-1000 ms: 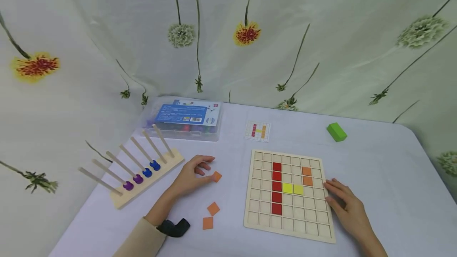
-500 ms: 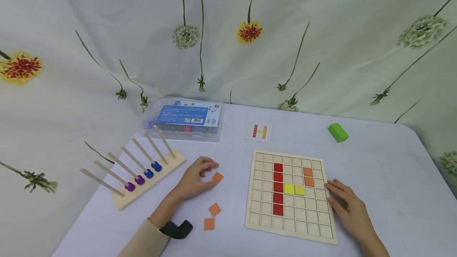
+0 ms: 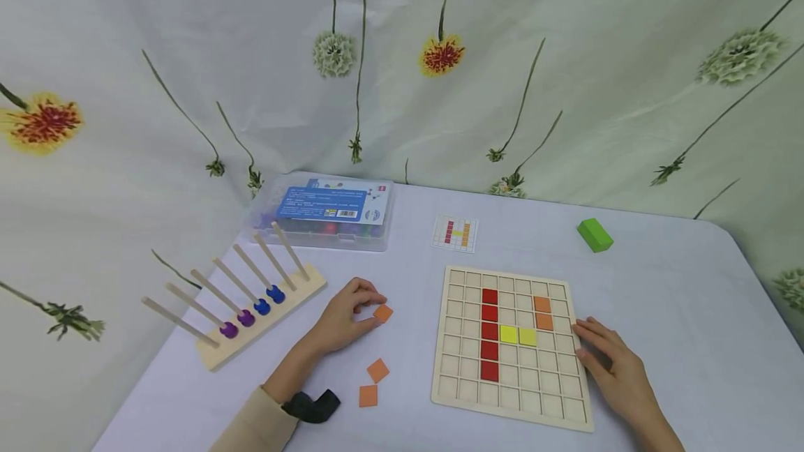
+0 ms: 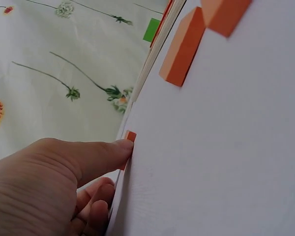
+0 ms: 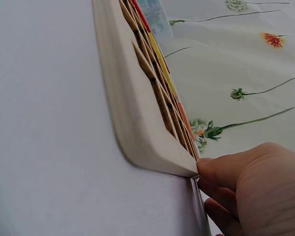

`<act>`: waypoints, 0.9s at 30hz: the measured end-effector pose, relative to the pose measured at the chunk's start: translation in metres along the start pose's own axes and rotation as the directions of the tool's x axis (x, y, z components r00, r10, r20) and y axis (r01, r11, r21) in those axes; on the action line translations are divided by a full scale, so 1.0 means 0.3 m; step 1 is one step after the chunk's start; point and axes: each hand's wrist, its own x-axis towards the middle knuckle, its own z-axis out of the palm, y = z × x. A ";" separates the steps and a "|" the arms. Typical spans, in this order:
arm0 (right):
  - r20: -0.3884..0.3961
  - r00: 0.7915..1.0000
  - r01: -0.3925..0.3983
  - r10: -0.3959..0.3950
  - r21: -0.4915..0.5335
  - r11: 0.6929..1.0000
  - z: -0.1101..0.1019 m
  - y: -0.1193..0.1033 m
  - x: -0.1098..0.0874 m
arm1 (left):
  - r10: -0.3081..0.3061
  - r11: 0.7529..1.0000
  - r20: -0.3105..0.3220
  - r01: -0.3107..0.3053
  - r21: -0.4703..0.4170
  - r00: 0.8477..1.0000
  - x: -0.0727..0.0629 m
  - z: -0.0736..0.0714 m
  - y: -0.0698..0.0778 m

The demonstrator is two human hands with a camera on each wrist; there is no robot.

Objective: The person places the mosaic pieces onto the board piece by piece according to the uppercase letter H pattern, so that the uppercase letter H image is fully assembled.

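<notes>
In the head view my left hand pinches a small orange square tile between thumb and index finger, low over the white tabletop. The left wrist view shows the thumb against that tile; its far side is hidden. Two more orange tiles lie nearer the body. My right hand touches the right edge of a wooden grid board with its thumb and fingertips. Set in the board are a column of red tiles, two yellow tiles and two orange tiles.
Behind the board lies a small pattern card. A clear plastic case stands at the back left, with a wooden peg rack carrying purple and blue beads in front of it. A green block sits at the back right.
My left index finger, raised away from the tile a second ago, has come down to its far side, opposite the thumb. The right hand stays at the board's edge.
</notes>
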 end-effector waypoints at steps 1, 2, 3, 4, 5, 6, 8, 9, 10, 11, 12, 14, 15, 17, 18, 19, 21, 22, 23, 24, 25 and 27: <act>0.000 1.000 0.001 -0.001 0.000 1.000 -0.001 0.000 0.000 | -0.001 1.000 -0.003 0.001 -0.003 1.000 -0.001 0.001 0.000; -0.001 1.000 0.002 -0.002 0.000 1.000 -0.002 0.000 -0.001 | 0.001 1.000 -0.007 -0.001 -0.006 1.000 -0.001 0.003 0.000; -0.001 1.000 0.004 -0.004 0.000 1.000 -0.003 0.000 -0.001 | 0.004 1.000 -0.013 -0.004 -0.006 1.000 -0.002 0.004 -0.001; -0.001 1.000 0.006 -0.006 0.000 1.000 -0.003 0.000 -0.001 | 0.008 1.000 -0.022 -0.008 -0.006 1.000 -0.002 0.006 -0.004; -0.001 1.000 0.007 -0.007 -0.001 1.000 -0.004 0.000 -0.001 | 0.012 1.000 -0.031 -0.012 -0.003 0.999 -0.002 0.008 -0.005; -0.001 1.000 0.007 -0.007 -0.001 1.000 -0.005 0.000 -0.002 | 0.014 1.000 -0.040 -0.014 0.000 0.999 -0.002 0.010 -0.008; -0.002 1.000 0.008 -0.008 0.002 1.000 -0.006 -0.001 -0.002 | 0.023 1.000 -0.061 -0.022 0.005 0.998 -0.002 0.013 -0.013; -0.002 1.000 0.007 -0.007 0.002 1.000 -0.006 -0.002 -0.002 | 0.028 1.000 -0.072 -0.028 0.007 0.997 -0.001 0.015 -0.015; -0.002 1.000 0.007 -0.007 0.004 1.000 -0.006 -0.002 -0.002 | 0.031 1.000 -0.083 -0.031 0.006 0.996 0.000 0.015 -0.015; -0.001 1.000 0.006 -0.006 0.004 1.000 -0.005 -0.003 -0.002 | 0.029 1.000 -0.096 -0.028 0.006 0.995 0.001 0.014 -0.014; 0.000 1.000 0.006 -0.006 0.005 1.000 -0.004 -0.004 -0.002 | 0.023 1.000 -0.111 -0.023 0.003 0.994 0.003 0.013 -0.010; -0.001 1.000 0.009 -0.009 0.003 1.000 -0.001 -0.005 -0.001 | 0.008 1.000 -0.149 -0.008 0.005 0.989 0.010 0.008 0.006; -0.001 1.000 0.011 -0.011 0.004 1.000 0.001 -0.005 -0.001 | 0.003 1.000 -0.173 -0.001 0.010 0.985 0.017 0.006 0.016; -0.004 1.000 0.020 -0.020 0.004 1.000 0.004 -0.006 0.000 | -0.011 1.000 -0.215 0.014 0.009 0.977 0.037 -0.001 0.054; -0.009 1.000 0.025 -0.025 0.006 1.000 0.005 -0.007 0.001 | -0.017 1.000 -0.226 0.017 0.001 0.974 0.050 -0.003 0.081; -0.013 0.999 0.030 -0.030 0.006 1.000 0.006 -0.007 0.001 | -0.019 1.000 -0.230 0.017 -0.009 0.973 0.065 -0.005 0.111; -0.019 0.999 0.038 -0.038 0.009 0.999 0.005 -0.006 0.001 | -0.008 0.999 -0.220 0.001 -0.034 0.975 0.097 -0.002 0.178; -0.023 0.999 0.042 -0.041 0.008 0.999 0.005 -0.005 0.001 | 0.000 0.999 -0.205 -0.010 -0.050 0.979 0.114 0.003 0.215; -0.025 0.999 0.043 -0.043 0.008 0.999 0.004 -0.003 0.000 | 0.008 0.998 -0.187 -0.021 -0.063 0.982 0.130 0.012 0.251; -0.025 0.999 0.043 -0.043 0.010 0.999 0.003 -0.002 -0.001 | 0.027 0.997 -0.163 -0.039 -0.070 0.986 0.145 0.026 0.282; -0.024 0.999 0.042 -0.042 0.010 0.999 0.003 0.000 -0.003 | 0.047 0.996 -0.139 -0.058 -0.072 0.989 0.160 0.043 0.311; -0.022 0.999 0.038 -0.037 0.014 0.999 0.003 0.003 -0.005 | 0.088 0.994 -0.090 -0.094 -0.063 0.992 0.187 0.086 0.360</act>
